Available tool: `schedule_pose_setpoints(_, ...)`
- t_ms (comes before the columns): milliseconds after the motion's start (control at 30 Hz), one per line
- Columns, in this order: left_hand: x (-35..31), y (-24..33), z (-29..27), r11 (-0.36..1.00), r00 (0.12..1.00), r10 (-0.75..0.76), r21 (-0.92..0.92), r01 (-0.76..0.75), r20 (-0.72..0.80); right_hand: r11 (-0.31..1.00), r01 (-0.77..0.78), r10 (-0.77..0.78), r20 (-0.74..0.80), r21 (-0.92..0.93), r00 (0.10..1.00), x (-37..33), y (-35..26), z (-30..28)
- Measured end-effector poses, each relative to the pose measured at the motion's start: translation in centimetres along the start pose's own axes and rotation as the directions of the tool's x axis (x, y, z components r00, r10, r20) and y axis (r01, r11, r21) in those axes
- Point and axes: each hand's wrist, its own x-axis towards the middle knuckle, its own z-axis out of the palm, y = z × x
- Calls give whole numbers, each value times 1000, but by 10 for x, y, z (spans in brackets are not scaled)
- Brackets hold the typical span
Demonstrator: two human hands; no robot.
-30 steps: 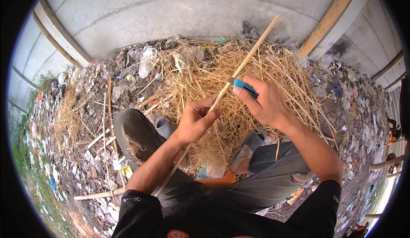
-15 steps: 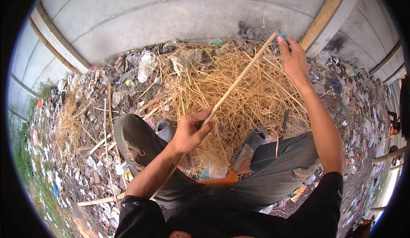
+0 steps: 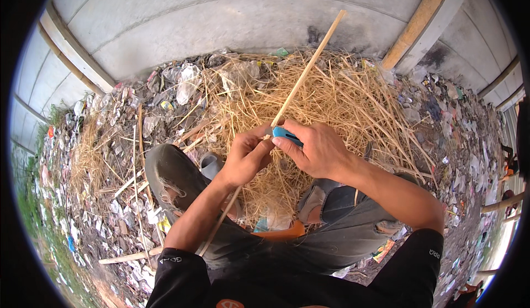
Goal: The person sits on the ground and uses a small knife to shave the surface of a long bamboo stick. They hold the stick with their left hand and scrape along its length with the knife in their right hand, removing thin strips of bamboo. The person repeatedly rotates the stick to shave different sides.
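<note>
A long pale bamboo strip (image 3: 308,67) runs from under my left forearm up toward the wall, tilted away to the right. My left hand (image 3: 247,156) is closed round its middle, thumb and fingers pinching it. Right beside it, my right hand (image 3: 317,146) grips a blue utility knife (image 3: 287,135) and meets the strip just above the left hand. The knife's blade is hidden from view at the strip. Beneath both hands lies a heap of straw-coloured shavings (image 3: 326,95).
A grey panel wall (image 3: 221,26) with a wooden post (image 3: 419,20) stands ahead. Plastic litter (image 3: 187,81) covers the ground around the heap. Several thin sticks (image 3: 136,181) lie at the left. My bent knees (image 3: 171,175) flank the shavings, with an orange seat edge (image 3: 281,233) between them.
My right hand has come back from the strip's far end, with the knife, to beside my left hand. The strip's far end now points higher up the wall. Shavings lie further right.
</note>
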Motion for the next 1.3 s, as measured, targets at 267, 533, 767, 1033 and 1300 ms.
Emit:
schedule_pose_setpoints(267, -22, -6, -3, 991, 996, -71, 119, 64, 56, 944, -330, 286, -491, -2, 823, 36, 99, -86)
schedule_pose_setpoints(533, -9, 3, -3, 999, 997, -45, -23, 46, 55, 999, -31, 35, -95, 45, 995, 3, 11, -17)
schedule_pose_setpoints(767, -12, 0, -7, 994, 995, -95, 50, 95, -4, 986, -165, 162, -105, -15, 981, 20, 41, -25)
schedule_pose_setpoints(1033, -33, -21, -6, 985, 979, -126, 136, 104, 163, 835, -538, 482, -626, 116, 613, 13, 160, -134)
schedule_pose_setpoints(1300, -27, -14, -10, 983, 979, -173, 74, 165, 111, 915, -382, 396, -462, 129, 794, -3, 112, -97)
